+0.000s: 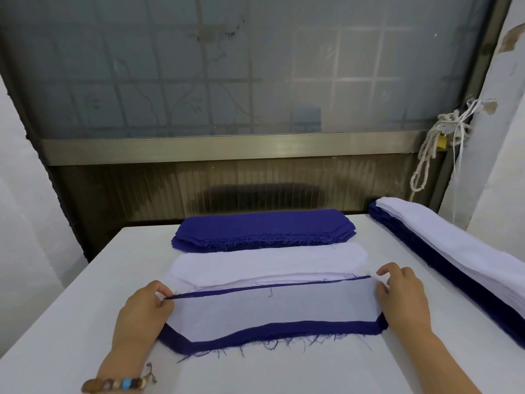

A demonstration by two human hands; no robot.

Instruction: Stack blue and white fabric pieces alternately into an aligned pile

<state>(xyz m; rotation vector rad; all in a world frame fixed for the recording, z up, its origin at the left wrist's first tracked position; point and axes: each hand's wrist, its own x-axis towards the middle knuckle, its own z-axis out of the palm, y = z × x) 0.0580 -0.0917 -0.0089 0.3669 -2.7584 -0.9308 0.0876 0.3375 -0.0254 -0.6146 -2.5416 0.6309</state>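
Two hands (143, 307) (403, 297) pinching white piece (272, 311), blue piece (284, 331) beneath

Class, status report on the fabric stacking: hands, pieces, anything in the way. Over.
Left hand, right hand: each pinching a far corner of the white piece and blue piece beneath. Blue showing along near edge, not aligned. White stack close behind.

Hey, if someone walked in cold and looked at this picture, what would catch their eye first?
First the hands: the left hand and right hand pinch the far corners of a white piece lying on a frayed blue piece, nearest the camera on the table. Behind it sit a white stack, then a deep blue stack. A long blue-and-white pile runs along the right side.
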